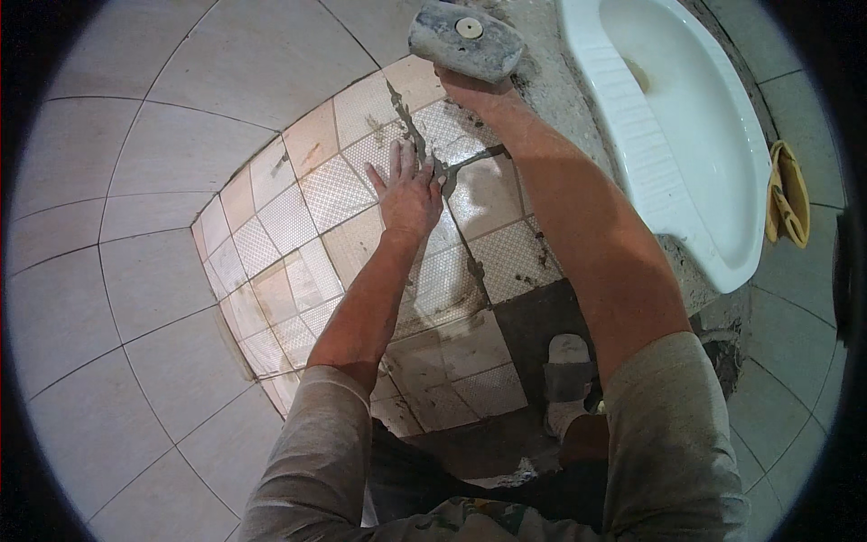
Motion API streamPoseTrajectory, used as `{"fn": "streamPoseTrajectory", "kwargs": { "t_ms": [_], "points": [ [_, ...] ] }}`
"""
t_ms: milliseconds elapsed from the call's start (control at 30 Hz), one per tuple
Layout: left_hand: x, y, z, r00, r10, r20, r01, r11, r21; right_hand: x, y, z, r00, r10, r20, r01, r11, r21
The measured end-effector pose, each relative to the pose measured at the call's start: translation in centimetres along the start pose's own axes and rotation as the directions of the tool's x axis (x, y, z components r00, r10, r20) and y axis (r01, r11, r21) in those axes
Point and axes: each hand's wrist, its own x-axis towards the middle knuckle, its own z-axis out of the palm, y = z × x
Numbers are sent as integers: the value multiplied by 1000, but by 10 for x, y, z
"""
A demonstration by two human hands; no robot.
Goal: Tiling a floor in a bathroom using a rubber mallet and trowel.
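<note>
My left hand point(411, 200) lies with fingers spread on the patterned floor tiles point(339, 191), beside a joint where grey mortar point(440, 170) has squeezed up. Farther ahead, my right hand point(471, 90) is closed around what looks like a rubber mallet. The mallet's worn grey head point(452, 45), with a pale round plug in its face, covers most of that hand's fingers and the handle. The mallet is over the far edge of the tiled patch, close to the rough cement around the toilet.
A white squat toilet point(668, 135) stands at the right on rough cement point(551, 63). Beside its right rim lies a yellow glove or cloth point(788, 194). Large grey wall tiles point(208, 54) rise at the left. My sandalled foot point(569, 366) rests on a dark patch below the tiles.
</note>
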Motion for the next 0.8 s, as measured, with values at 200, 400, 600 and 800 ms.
{"fn": "streamPoseTrajectory", "kwargs": {
  "t_ms": [200, 400, 600, 800],
  "points": [
    [-15, 4, 4, 1000, -1, -13, 1, 1000, -6, -28, 25, 4, 976, -52, 213, -216, -65, 974],
    [-14, 13, 3, 999, -27, 46, 23, 996, 87, -37, 28, 11, 988, 97, 119, -154, 639, 753],
    [-13, 20, 2, 997, -44, 69, 41, 998, 46, -59, 61, 10, 921, -86, 379, -382, -375, 844],
    [-12, 20, 9, 995, -87, 45, 87, 996, -2, -64, 100, 33, 867, -261, 425, -499, -438, 748]
  ]
}}
